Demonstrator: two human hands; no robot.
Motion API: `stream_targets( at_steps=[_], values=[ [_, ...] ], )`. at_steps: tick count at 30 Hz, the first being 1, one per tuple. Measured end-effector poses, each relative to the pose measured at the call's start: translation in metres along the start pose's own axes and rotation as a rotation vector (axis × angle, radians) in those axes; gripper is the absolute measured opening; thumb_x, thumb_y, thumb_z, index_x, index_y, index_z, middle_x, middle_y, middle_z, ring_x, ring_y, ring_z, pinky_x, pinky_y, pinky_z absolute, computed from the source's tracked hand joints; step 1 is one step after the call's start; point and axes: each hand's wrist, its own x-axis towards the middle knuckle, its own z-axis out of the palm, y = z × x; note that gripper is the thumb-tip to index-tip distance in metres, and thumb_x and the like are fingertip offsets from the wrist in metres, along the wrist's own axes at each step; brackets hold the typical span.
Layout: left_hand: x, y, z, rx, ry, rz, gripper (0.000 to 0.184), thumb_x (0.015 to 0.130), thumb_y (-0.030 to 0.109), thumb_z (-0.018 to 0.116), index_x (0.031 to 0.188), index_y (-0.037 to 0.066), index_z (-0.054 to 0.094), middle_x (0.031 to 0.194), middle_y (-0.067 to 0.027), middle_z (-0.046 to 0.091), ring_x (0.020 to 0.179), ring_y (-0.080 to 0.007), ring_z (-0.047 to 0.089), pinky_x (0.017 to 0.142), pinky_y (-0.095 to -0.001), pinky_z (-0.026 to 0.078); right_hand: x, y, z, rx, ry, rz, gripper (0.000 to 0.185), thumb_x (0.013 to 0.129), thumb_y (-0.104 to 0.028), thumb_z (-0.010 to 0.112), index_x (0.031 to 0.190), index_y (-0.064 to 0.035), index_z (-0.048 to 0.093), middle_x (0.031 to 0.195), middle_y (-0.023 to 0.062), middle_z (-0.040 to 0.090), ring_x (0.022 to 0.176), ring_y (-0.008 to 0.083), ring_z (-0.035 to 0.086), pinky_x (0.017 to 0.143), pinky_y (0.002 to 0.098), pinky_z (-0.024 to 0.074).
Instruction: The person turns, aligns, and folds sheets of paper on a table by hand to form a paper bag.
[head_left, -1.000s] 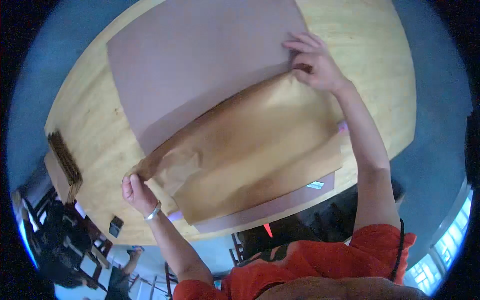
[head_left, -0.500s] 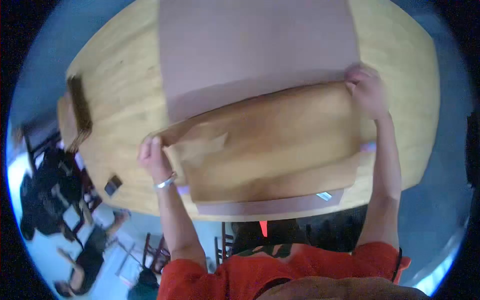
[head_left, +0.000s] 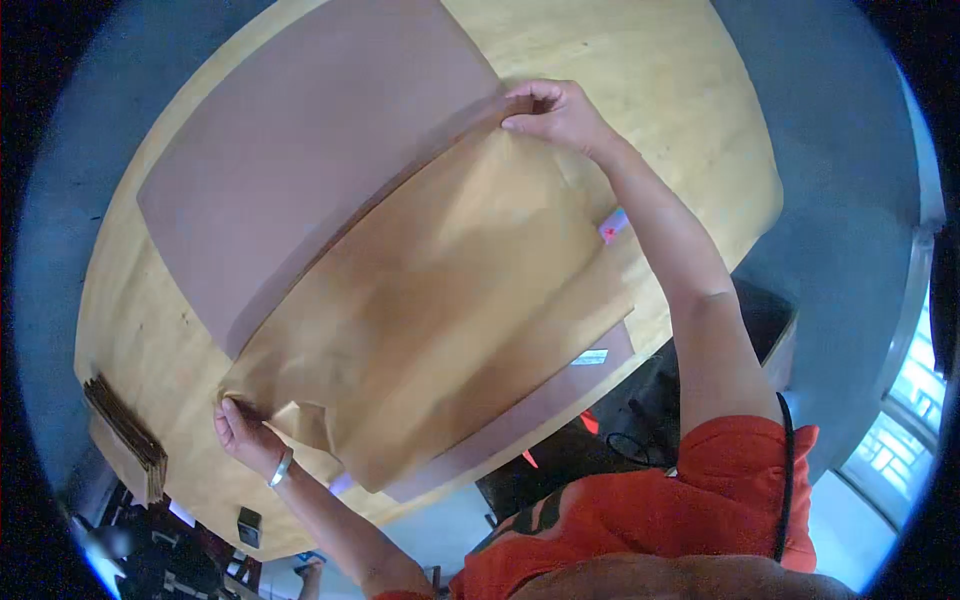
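Observation:
A large sheet of brown paper (head_left: pixel 430 290) lies over a mauve sheet (head_left: pixel 320 130), its near part folded up along the lower side. My left hand (head_left: pixel 243 438), with a silver bracelet at the wrist, pinches the paper's left corner. At the upper right corner, my right hand (head_left: pixel 560 115) grips the paper's far edge between thumb and fingers. Mauve shows beyond the far edge and as a strip below the near one. A small pale label (head_left: pixel 590 357) rests on that strip.
A bundle of folded brown cardboard (head_left: pixel 125 440) stands at the wooden table's (head_left: pixel 660 90) left edge. Near it is a small dark box (head_left: pixel 249 527). A pink and purple item (head_left: pixel 612 226) lies beside the paper's right side. Dark chairs and part of a person appear at lower left.
The view has swung round, tilting the table and sheets. Both hands still hold the far edge of the brown paper, which looks more spread out between them.

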Motion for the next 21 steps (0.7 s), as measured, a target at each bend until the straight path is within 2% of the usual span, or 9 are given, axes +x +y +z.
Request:
stream_targets(
  at_steps=[7, 10, 12, 15, 17, 21],
  values=[
    [0.002, 0.011, 0.015, 0.071, -0.035, -0.035, 0.009, 0.088, 0.014, 0.058, 0.088, 0.005, 0.060, 0.083, -0.0020, 0.063, 0.071, -0.0084, 0.056, 0.064, -0.0229, 0.046, 0.003, 0.015, 0.003, 0.084, 0.081, 0.014, 0.027, 0.077, -0.006, 0.071, 0.103, -0.0049, 0.063, 0.083, -0.0018, 0.063, 0.074, 0.0043, 0.057, 0.068, 0.0192, 0.0475],
    [0.013, 0.002, 0.008, 0.087, -0.090, -0.057, 0.011, 0.088, 0.013, 0.058, 0.092, 0.003, 0.060, 0.086, -0.0033, 0.063, 0.075, -0.0097, 0.057, 0.067, -0.0237, 0.047, 0.002, 0.011, 0.004, 0.074, 0.091, -0.009, 0.032, 0.076, -0.006, 0.071, 0.107, -0.0059, 0.062, 0.082, -0.0041, 0.060, 0.073, 0.0031, 0.053, 0.068, 0.0179, 0.0455],
    [0.016, 0.004, 0.018, 0.135, 0.011, -0.089, 0.014, 0.088, 0.014, 0.058, 0.096, 0.002, 0.060, 0.090, -0.0047, 0.063, 0.079, -0.0112, 0.058, 0.072, -0.0247, 0.048, -0.002, 0.005, 0.007, 0.037, 0.096, -0.027, 0.036, 0.076, -0.005, 0.071, 0.110, -0.0066, 0.061, 0.082, -0.0054, 0.058, 0.073, 0.0025, 0.051, 0.068, 0.0173, 0.0444],
    [0.025, -0.008, 0.009, 0.119, 0.003, -0.070, 0.022, 0.088, 0.018, 0.059, 0.102, 0.001, 0.061, 0.092, -0.0035, 0.062, 0.082, -0.0122, 0.056, 0.074, -0.0260, 0.047, -0.007, 0.001, 0.011, 0.001, 0.157, -0.085, 0.040, 0.074, -0.003, 0.072, 0.112, -0.0080, 0.060, 0.085, -0.0067, 0.052, 0.075, 0.0028, 0.046, 0.069, 0.0166, 0.0424],
    [0.024, -0.005, 0.009, 0.097, -0.007, -0.082, 0.019, 0.088, 0.016, 0.059, 0.099, 0.001, 0.061, 0.092, -0.0045, 0.062, 0.082, -0.0124, 0.057, 0.075, -0.0257, 0.047, -0.008, 0.008, 0.012, 0.001, 0.175, -0.156, 0.043, 0.073, -0.001, 0.072, 0.113, -0.0085, 0.060, 0.087, -0.0072, 0.048, 0.076, 0.0036, 0.044, 0.070, 0.0169, 0.0414],
    [0.028, -0.008, 0.005, 0.040, -0.053, -0.099, 0.014, 0.088, 0.014, 0.059, 0.094, 0.001, 0.061, 0.090, -0.0052, 0.063, 0.081, -0.0124, 0.058, 0.074, -0.0248, 0.047, -0.009, 0.015, 0.011, -0.002, 0.183, -0.171, 0.043, 0.072, -0.001, 0.073, 0.112, -0.0085, 0.060, 0.087, -0.0069, 0.051, 0.077, 0.0040, 0.045, 0.073, 0.0181, 0.0423]
  ],
)
